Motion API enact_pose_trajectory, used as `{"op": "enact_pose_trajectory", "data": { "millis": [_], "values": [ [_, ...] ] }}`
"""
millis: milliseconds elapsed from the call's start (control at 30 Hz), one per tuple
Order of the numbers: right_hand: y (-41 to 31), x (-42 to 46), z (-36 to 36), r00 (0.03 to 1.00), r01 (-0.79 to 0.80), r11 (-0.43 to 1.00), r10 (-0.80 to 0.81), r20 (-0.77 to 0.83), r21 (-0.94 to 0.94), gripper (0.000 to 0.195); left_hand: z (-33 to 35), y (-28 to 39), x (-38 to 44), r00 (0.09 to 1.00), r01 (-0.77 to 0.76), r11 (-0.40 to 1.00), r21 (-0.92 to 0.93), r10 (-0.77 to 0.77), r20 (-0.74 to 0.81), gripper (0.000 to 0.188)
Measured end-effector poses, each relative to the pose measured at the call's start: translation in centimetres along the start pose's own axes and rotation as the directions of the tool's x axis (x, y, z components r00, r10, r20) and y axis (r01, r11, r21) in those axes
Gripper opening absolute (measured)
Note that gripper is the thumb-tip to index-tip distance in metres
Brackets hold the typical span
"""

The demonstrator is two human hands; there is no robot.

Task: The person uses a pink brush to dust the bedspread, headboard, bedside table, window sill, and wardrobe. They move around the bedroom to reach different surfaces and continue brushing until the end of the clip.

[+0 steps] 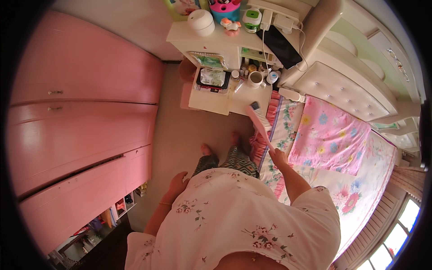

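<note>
My right hand (278, 158) grips the handle of a pink long-handled bed brush (259, 122). Pale bristles along the brush face right, with a dark patch at its far end. The brush is above the near side of the bed, its head reaching towards a cream bedside cabinet. My left hand (179, 184) hangs beside my left hip with nothing in it, its fingers loosely bent. On the bed, a floral bedspread (354, 192) carries a pink flowered pillow cover (332, 135) near the padded headboard.
Ahead, the cream cabinet (209, 101) holds a mug (255, 79), small jars and a tissue pack (212, 77). A black phone (280, 47) with cables lies on its upper top. Pink wardrobe doors (87, 77) line the left. Cluttered shelves (98, 224) sit lower left.
</note>
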State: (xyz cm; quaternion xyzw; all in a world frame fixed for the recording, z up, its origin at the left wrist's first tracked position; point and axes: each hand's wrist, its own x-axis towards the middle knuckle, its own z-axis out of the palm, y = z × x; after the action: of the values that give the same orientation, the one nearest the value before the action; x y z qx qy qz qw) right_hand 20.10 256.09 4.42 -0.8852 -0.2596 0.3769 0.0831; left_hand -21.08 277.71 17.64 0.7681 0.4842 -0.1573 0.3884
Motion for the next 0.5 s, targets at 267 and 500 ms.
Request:
{"op": "enact_pose_trajectory", "data": {
  "millis": [267, 500],
  "values": [
    [-3.0, 3.2, -1.1, 0.973, 0.220, 0.965, -0.205, 0.109, -0.146, 0.034, 0.1, 0.6, -1.1, 0.999, 0.046, 0.998, -0.049, -0.047, -0.005, 0.039],
    [1.5, -2.6, -3.5, 0.961, 0.265, 0.902, -0.219, 0.170, -0.341, 0.032, 2.0, -1.5, -2.8, 0.993, 0.116, 0.980, -0.163, -0.118, -0.008, 0.039]
  ]
}}
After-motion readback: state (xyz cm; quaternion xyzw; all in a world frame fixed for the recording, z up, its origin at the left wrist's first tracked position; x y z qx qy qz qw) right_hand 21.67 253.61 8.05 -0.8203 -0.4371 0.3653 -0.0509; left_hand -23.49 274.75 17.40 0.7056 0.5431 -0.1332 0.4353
